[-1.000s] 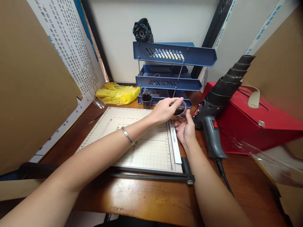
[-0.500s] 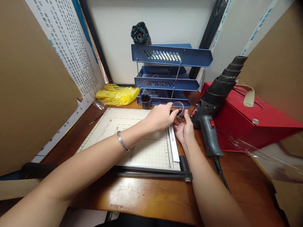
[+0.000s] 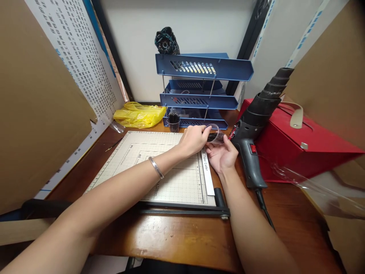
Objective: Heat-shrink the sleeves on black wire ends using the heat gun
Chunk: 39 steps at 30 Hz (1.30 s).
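A small clear plastic cup with thin dark sticks inside lies tilted on its side between my two hands, just beyond the right edge of a white paper cutter. My left hand pinches at the cup's mouth. My right hand, palm up, cradles the cup from below and the right. A metal bracelet sits on my left wrist.
A grey heat gun stands right of my hands against a red box. Behind are a blue three-tier tray rack, a second small cup of dark sticks and a yellow plastic bag. Cardboard panels flank the wooden desk.
My left hand has drawn back from over the cup to its mouth, and the cup has tipped further onto its side. The view has shifted slightly.
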Available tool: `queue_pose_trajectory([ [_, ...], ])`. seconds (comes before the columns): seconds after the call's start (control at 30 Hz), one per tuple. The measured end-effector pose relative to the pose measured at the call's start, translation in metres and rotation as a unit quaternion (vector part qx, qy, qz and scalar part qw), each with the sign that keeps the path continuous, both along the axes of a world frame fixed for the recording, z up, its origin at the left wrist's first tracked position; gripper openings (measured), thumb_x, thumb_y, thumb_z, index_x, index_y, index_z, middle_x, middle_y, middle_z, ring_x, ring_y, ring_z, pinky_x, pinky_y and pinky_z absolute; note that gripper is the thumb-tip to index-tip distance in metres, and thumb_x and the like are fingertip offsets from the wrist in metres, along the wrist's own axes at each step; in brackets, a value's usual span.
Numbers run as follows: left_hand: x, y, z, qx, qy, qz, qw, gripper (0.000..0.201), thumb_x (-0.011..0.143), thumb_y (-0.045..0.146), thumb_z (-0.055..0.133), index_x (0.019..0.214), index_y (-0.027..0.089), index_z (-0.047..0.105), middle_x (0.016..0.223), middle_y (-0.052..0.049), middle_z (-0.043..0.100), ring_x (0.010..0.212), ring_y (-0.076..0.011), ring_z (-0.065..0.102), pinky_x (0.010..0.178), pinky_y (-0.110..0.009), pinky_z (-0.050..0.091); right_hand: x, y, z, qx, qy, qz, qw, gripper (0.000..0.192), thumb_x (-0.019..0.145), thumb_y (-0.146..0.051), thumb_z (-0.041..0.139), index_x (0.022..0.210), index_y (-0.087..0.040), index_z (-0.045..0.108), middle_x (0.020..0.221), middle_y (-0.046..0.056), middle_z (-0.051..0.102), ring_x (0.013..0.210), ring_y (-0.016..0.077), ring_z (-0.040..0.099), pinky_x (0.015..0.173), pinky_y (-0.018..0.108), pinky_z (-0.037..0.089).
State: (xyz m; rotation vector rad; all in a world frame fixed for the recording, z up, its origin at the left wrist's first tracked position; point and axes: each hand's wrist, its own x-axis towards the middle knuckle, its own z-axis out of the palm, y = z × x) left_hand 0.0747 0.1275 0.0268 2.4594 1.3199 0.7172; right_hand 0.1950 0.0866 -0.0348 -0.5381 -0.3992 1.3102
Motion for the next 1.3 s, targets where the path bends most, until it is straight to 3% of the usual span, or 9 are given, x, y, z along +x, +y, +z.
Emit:
queue_pose_trajectory([
  [0.23,0.001,0.004,0.018,0.033,0.056,-0.022,0.998,0.044,0.105,0.040,0.041,0.100,0.016,0.078,0.099,-0.016,0.079,0.094,-0.0298,0.073,0.086,-0.041,0.051,-0.001,0.002,0.001,-0.002,-0.027,0.000,1.000,0.032,0.093,-0.047,0.057,0.101,-0.018,0.069,0.072,0.002,0.070,0.052,0.0114,0.060,0.037,0.019,0.035],
  [0.47,0.004,0.003,0.013,0.033,0.078,-0.039,0.996,0.042,0.104,0.038,0.038,0.109,0.015,0.073,0.105,-0.017,0.077,0.098,-0.0318,0.073,0.087,-0.044,0.053,-0.001,0.005,-0.006,-0.010,-0.068,0.007,0.998,0.040,0.096,-0.056,0.050,0.092,-0.020,0.067,0.053,-0.003,0.057,0.033,0.0088,0.040,0.031,0.019,0.018],
  [0.63,-0.005,0.002,0.014,0.020,0.066,-0.065,0.996,0.046,0.105,0.046,0.034,0.119,0.019,0.069,0.114,-0.013,0.077,0.103,-0.0314,0.073,0.090,-0.044,0.054,-0.001,0.006,-0.006,-0.015,-0.072,0.002,0.997,0.043,0.099,-0.059,0.040,0.093,-0.022,0.062,0.053,-0.003,0.057,0.031,0.0093,0.039,0.032,0.020,0.019],
  [0.8,-0.010,0.006,0.014,0.015,0.029,-0.068,0.997,0.056,0.106,0.055,0.026,0.122,0.021,0.068,0.127,-0.010,0.073,0.116,-0.0283,0.069,0.098,-0.043,0.051,-0.002,0.006,-0.007,-0.019,-0.070,0.000,0.997,0.041,0.097,-0.062,0.044,0.092,-0.024,0.059,0.055,-0.004,0.059,0.030,0.0089,0.038,0.032,0.021,0.019],
  [0.9,-0.008,0.007,0.009,0.029,-0.009,-0.122,0.992,0.058,0.100,0.060,0.046,0.138,0.018,0.058,0.144,-0.012,0.063,0.131,-0.0261,0.059,0.108,-0.038,0.047,-0.001,0.007,-0.008,-0.018,-0.073,0.001,0.997,0.044,0.093,-0.066,0.050,0.087,-0.024,0.058,0.047,-0.006,0.050,0.030,0.0094,0.037,0.032,0.021,0.019],
  [1.0,-0.004,0.006,0.001,0.051,-0.034,-0.179,0.982,0.071,0.089,0.054,0.069,0.147,0.018,0.049,0.149,-0.013,0.057,0.134,-0.0249,0.057,0.109,-0.035,0.046,-0.001,0.007,-0.007,-0.015,-0.077,0.001,0.997,0.046,0.090,-0.069,0.053,0.089,-0.023,0.060,0.045,-0.008,0.046,0.030,0.0093,0.037,0.033,0.022,0.023],
  [1.13,-0.001,0.006,-0.003,0.067,-0.039,-0.153,0.985,0.061,0.091,0.048,0.069,0.143,0.021,0.052,0.142,-0.009,0.062,0.126,-0.0224,0.061,0.104,-0.033,0.049,-0.003,0.007,-0.006,-0.009,-0.086,0.002,0.996,0.047,0.092,-0.070,0.051,0.100,-0.025,0.063,0.049,-0.009,0.045,0.032,0.0073,0.034,0.033,0.020,0.017],
  [1.3,0.003,0.029,0.014,0.071,-0.015,-0.121,0.990,0.057,0.091,0.047,0.068,0.138,0.016,0.057,0.126,-0.009,0.069,0.116,-0.0212,0.064,0.100,-0.032,0.048,-0.004,0.006,-0.006,-0.012,-0.099,0.021,0.995,0.052,0.091,-0.077,0.044,0.103,-0.028,0.058,0.055,-0.007,0.049,0.033,0.0058,0.026,0.035,0.019,0.008],
])
